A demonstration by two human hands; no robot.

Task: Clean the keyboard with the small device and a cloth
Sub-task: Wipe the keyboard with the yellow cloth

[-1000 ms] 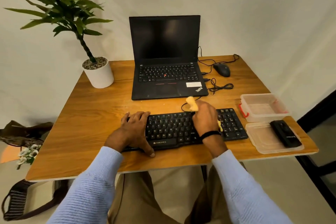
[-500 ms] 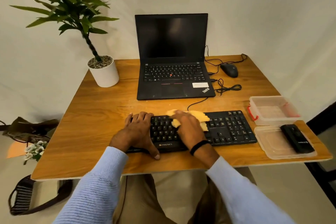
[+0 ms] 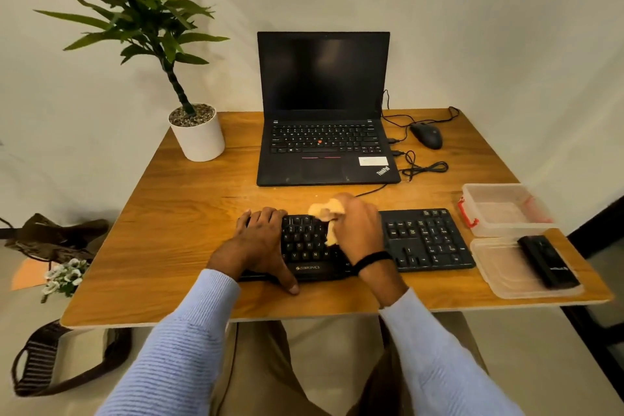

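Near table's front edge, hands press keyboard, cloth.

wall: plain off-white | table: wooden | floor: pale

Light blue ribbed knit on left sleeve and right sleeve, fine darker cross stripes, plain cuffs. Black band on right wrist. Bare left hand, bare right hand. Tan trousers below table near edge.
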